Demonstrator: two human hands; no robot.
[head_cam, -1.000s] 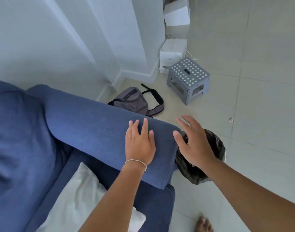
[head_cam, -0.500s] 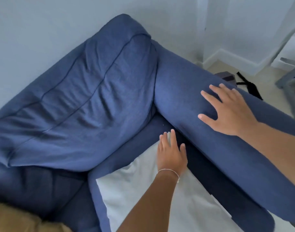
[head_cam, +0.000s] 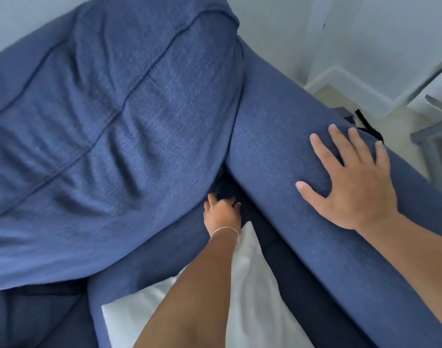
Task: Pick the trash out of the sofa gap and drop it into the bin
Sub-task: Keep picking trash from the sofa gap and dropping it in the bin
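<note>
A blue sofa fills the view, with a big back cushion [head_cam: 109, 136] and a long armrest [head_cam: 285, 151] on the right. Between them, above the seat, lies a dark gap [head_cam: 226, 187]. My left hand [head_cam: 222, 213] reaches into that gap, its fingertips hidden in the shadow, so whether it holds anything cannot be seen. My right hand [head_cam: 353, 187] lies flat on top of the armrest with fingers spread and holds nothing. No trash and no bin show in this view.
A white pillow [head_cam: 255, 292] lies on the seat under my left forearm. Beyond the armrest are pale floor, a white skirting board [head_cam: 353, 84], a dark bag strap [head_cam: 368, 126] and part of a grey stool [head_cam: 435, 144].
The view swung from the bin and floor to the sofa corner. My left hand moved off the armrest, over the pillow and into the gap. My right hand settled on the armrest.
</note>
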